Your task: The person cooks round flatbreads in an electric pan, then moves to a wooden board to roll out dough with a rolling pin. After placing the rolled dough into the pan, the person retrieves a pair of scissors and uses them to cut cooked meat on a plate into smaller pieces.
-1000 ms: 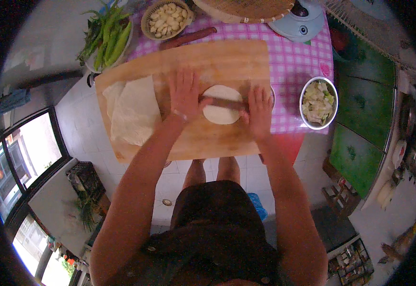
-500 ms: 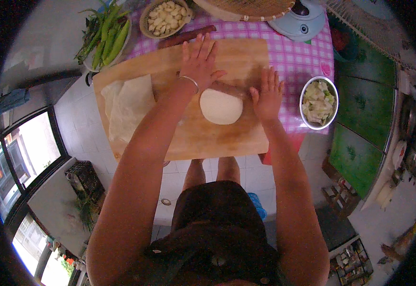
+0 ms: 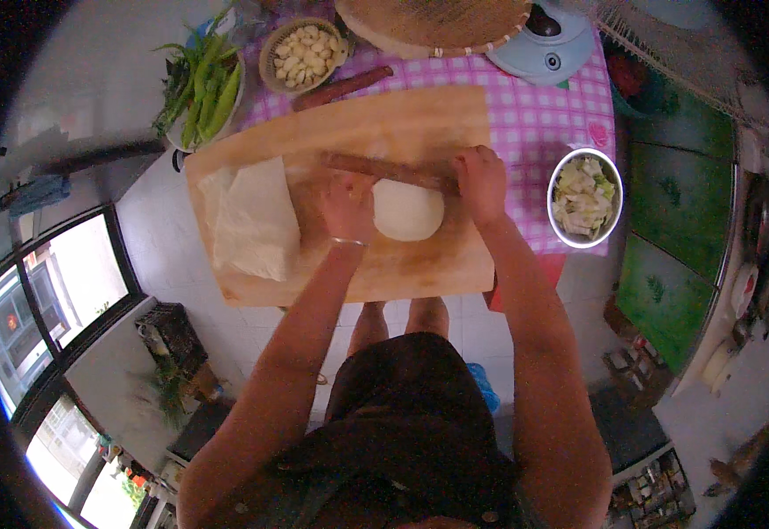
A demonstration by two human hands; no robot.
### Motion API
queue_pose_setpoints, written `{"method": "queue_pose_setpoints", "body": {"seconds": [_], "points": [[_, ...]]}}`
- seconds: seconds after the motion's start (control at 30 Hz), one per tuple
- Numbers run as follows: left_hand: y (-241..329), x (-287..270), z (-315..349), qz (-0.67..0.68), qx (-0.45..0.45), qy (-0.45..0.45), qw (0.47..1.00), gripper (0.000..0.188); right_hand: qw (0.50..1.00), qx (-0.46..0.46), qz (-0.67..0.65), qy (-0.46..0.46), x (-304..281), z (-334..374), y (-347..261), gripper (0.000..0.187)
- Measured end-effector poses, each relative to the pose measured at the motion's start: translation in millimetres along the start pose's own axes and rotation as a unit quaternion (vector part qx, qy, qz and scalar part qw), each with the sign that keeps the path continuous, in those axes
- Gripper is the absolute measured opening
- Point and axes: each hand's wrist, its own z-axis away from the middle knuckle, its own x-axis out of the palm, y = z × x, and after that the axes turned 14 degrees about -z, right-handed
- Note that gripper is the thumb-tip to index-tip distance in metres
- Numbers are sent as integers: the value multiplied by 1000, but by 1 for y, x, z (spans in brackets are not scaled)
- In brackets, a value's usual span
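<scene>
Your forearms enter from the near side and extend over the board (image 3: 437, 278). The board lies on the checked cloth (image 3: 530, 137); its near edge overhangs the white floor tiles (image 3: 155, 247). A red object (image 3: 545, 275) shows below the near right corner, beside your right forearm.

The dough (image 3: 408, 213), a flat pale round, lies on the board between your hands. Your left hand (image 3: 345, 205) is at its left edge, fingers bent inward; you cannot tell from this view whether they pinch the dough or only rest against it. A bracelet (image 3: 349, 241) circles your left wrist. To the left, a folded white sheet (image 3: 256, 216) lies on the board.

The pin (image 3: 393, 168) lies crosswise along the far edge of the dough. Your right hand (image 3: 481, 181) is at its right end, fingers curled over it in a narrow grip.

Right of the board stands a bowl of chopped cabbage (image 3: 585, 198). Just beyond the far edge lies a brown stick (image 3: 345, 88). Farther back, from left to right, are green peppers (image 3: 208, 99), a basket of pale cloves (image 3: 305, 56), a woven tray (image 3: 437, 22) and a light-blue object (image 3: 538, 60).
</scene>
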Motion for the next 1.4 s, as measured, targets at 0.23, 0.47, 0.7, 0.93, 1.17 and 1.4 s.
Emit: {"method": "queue_pose_setpoints", "body": {"seconds": [0.23, 0.47, 0.7, 0.93, 1.17, 1.4], "points": [[15, 32, 4, 77, -176, -112, 975, 40, 996, -72, 49, -32, 18, 18, -5, 40], [21, 32, 15, 119, -69, -4, 991, 22, 999, -31, 33, 12, -2, -1, 5, 44], [67, -17, 76, -23, 152, 18, 988, 23, 929, 109, -305, 181, -8, 74, -44, 34], [138, -112, 189, 56, 503, -39, 862, 24, 291, 134, -898, 301, 7, 221, -101, 47], [175, -180, 296, 210, 682, -100, 693, 36, 159, -82, -943, 281, -157, 325, -129, 55], [288, -177, 410, 278, 647, -249, 665, 75, 203, -202, -886, 364, -256, 498, -100, 51]]}}
